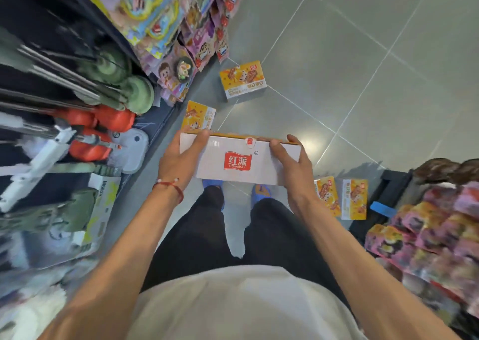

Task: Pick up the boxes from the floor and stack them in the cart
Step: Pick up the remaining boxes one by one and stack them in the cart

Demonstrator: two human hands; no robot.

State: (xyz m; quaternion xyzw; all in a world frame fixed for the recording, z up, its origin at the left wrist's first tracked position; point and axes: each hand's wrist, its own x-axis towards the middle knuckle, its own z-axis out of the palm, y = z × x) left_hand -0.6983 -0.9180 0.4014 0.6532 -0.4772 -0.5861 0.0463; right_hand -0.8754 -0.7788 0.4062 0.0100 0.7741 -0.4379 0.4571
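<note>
Centre frame: left hand and right hand each clasp one end of the white box, fingers curled over its far edge, above the feet. Risk judged: an ends-only hold could let it tilt or slip during a turn. Lower right, a yellow pair stands on the floor beside a dark frame, possibly the cart, contents unseen. Up-frame, a near yellow box and a far yellow box are trip hazards.

Grey floor tiles shine under a light. On the left, a dark shelf carries blurred red toys and green toys. Colourful cartoon packets hang at the far left, and pink packets fill the near right. Blue shoes stand below black trousers.
</note>
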